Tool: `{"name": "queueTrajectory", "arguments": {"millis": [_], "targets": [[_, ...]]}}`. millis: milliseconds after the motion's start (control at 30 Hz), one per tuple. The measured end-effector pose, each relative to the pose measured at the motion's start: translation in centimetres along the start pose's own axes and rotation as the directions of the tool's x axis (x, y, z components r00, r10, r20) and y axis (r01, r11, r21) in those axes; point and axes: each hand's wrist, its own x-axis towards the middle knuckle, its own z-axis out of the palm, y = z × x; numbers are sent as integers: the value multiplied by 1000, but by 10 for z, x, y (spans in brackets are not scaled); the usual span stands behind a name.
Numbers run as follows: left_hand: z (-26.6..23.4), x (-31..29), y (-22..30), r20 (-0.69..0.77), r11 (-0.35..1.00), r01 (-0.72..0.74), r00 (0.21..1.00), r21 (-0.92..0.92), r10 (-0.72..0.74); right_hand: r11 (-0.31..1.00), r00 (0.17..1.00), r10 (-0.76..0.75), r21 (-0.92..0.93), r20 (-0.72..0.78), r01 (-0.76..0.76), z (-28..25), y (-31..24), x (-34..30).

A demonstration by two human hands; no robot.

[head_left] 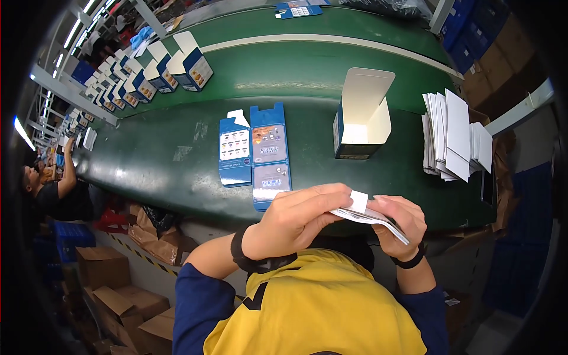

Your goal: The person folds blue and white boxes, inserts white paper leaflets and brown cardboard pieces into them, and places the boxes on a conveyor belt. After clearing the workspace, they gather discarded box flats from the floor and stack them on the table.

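Note:
A folded piece of white card (378, 220) is held between both my hands, just off the front edge of the green table, with a small white flap (359, 202) standing up from it. My left hand (305, 214) pinches its left end, and my right hand (401, 223) closes round its right end. Beyond my hands, a blue box with a white inside (362, 121) stands upright with its lid raised; its inside looks empty. Flattened blue printed cartons (270, 145) lie left of it, one reaching close to my left hand. To the right sits a stack of folded white cards (454, 139).
Rows of open blue boxes (192, 70) stand on the raised green strip (284, 68) at the far left. Another flat carton (300, 10) lies at the far side. A co-worker (59, 189) stands farther left along the table. Brown cardboard boxes (103, 266) fill the lower left floor.

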Motion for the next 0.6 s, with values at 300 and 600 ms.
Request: {"name": "queueTrajectory", "arguments": {"millis": [300,600], "targets": [[6,-1,-11,-113,870,-249,939,426,325,987,979,-84,-121,186,108,-7,2,11],[36,14,-11,-431,821,-86,818,565,382,977,996,-40,-212,-80,22,29,-18,7]]}}
